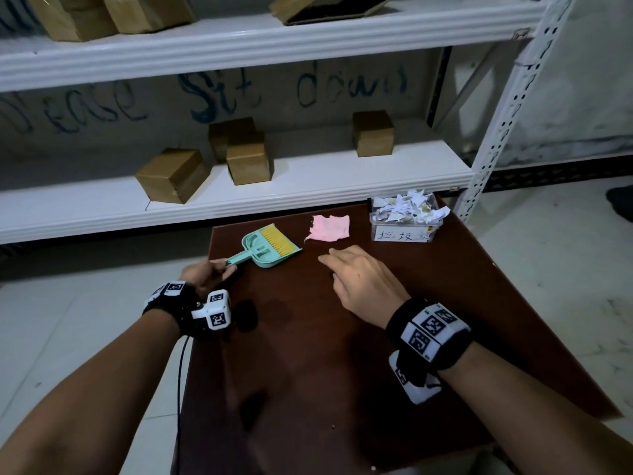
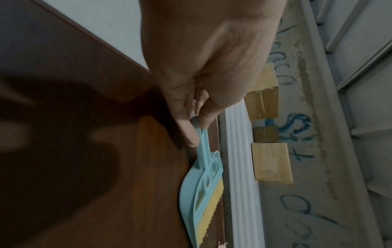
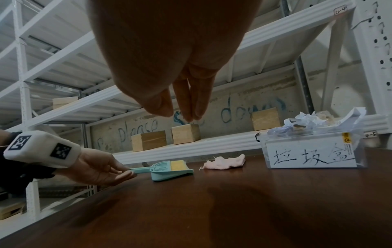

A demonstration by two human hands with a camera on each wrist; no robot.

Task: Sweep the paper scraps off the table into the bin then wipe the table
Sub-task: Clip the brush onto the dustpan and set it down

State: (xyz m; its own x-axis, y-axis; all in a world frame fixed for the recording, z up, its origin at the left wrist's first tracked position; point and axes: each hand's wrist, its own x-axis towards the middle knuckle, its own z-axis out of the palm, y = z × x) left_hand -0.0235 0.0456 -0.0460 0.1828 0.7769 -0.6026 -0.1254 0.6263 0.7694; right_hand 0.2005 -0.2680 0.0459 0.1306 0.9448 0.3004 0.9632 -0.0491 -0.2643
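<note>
Both forearms, each banded with a marker-covered wrist unit, are seen stretched over the dark brown desk (image 1: 342, 354). One teal dustpan (image 1: 274, 250), with one yellow-bristled brush (image 1: 276, 238) nested in it, is set near the far left edge, and the end of its handle is pinched by the fingers of the left hand (image 1: 205, 274). Nothing is held by the right hand (image 1: 363, 282); its fingers are kept straight and relaxed above the desk, just short of one pink cloth (image 1: 329, 228). One clear bin (image 1: 404, 222) at the far right corner is heaped above its rim with paper scraps (image 1: 409, 205), too many to be counted. Sweeping is judged finished, with wiping left. Loose scraps could be knocked back out if the bin is nudged by the wiping arm, and the dustpan could be tipped over the desk's edge if its handle is pulled sideways. Four cardboard boxes (image 1: 248, 162) are counted on the lower shelf.
</note>
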